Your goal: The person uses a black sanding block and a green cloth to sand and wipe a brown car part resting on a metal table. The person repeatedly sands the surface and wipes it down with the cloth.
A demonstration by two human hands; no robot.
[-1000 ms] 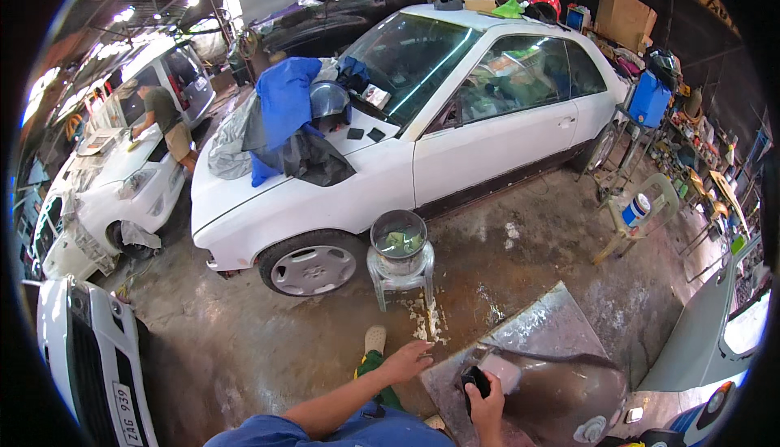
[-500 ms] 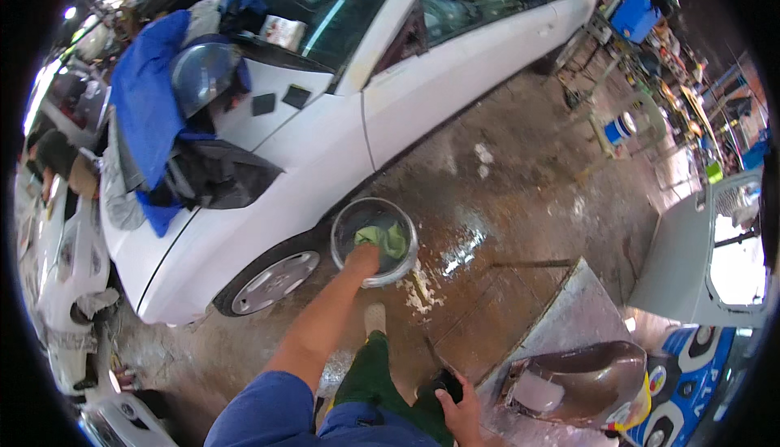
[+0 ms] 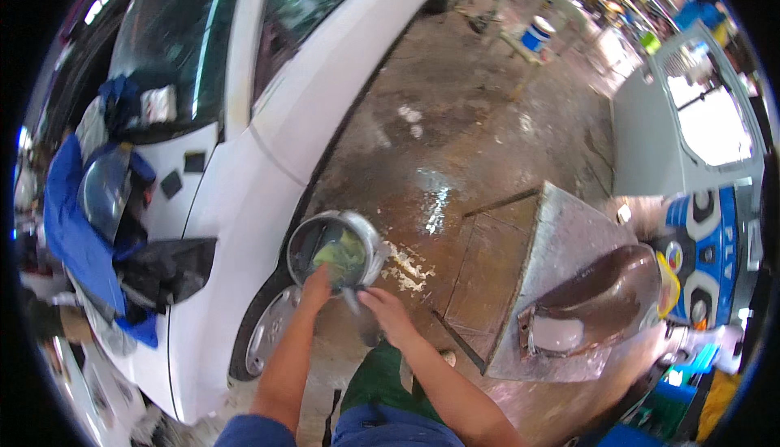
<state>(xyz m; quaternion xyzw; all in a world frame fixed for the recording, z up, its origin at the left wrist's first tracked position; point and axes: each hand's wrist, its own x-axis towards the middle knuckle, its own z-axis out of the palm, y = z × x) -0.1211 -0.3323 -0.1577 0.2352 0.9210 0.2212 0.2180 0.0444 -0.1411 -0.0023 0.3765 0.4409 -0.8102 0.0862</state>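
Note:
A round bucket [image 3: 375,264] with a pale rim stands on the floor beside the front wheel [image 3: 268,329] of a white car [image 3: 223,203]. A green cloth [image 3: 345,250] lies in it. My left hand [image 3: 319,280] reaches over the near rim, its fingers closed on the near end of the cloth, partly hidden. Close to the rim on the right, my right hand [image 3: 386,310] is closed around a dark object [image 3: 367,329], blurred and too unclear to name.
A brown curved body part [image 3: 597,305] rests on a grey board [image 3: 561,236] at the right. Behind it stands a grey car door [image 3: 650,138]. A blue cover [image 3: 69,219] and dark pads [image 3: 194,162] lie on the car. A blue-and-white can [image 3: 536,34] stands farther back.
My right hand has come up from beside my leg to the bucket, bringing the dark object. The left hand stays at the cloth. The view has turned to the right.

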